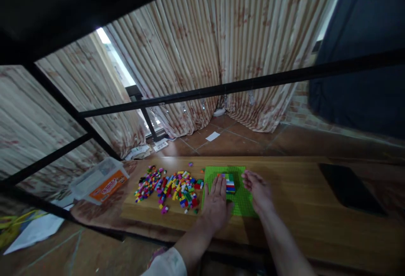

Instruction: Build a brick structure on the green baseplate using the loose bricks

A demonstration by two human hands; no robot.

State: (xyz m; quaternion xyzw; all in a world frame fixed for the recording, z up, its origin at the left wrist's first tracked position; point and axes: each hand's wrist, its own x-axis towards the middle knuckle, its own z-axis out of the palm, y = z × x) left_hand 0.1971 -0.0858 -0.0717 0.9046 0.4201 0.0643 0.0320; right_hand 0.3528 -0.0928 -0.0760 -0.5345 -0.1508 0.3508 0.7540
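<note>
- Smooth wooden tabletop (294,191), ribbed curtains (237,48) behind.
- Left hand (217,202) flat, fingers spread, on studded green baseplate (243,204).
- Right hand (259,189), fingers loosely curled, beside blocky multicoloured brick stack (230,182).

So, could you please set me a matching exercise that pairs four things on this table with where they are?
Things:
1 green plate
2 loose bricks
3 plastic box
4 black pad

Places:
A far right of the table
B under the left hand
C left end of the table
D between box and plate

Pairs: 1-B, 2-D, 3-C, 4-A.
</note>
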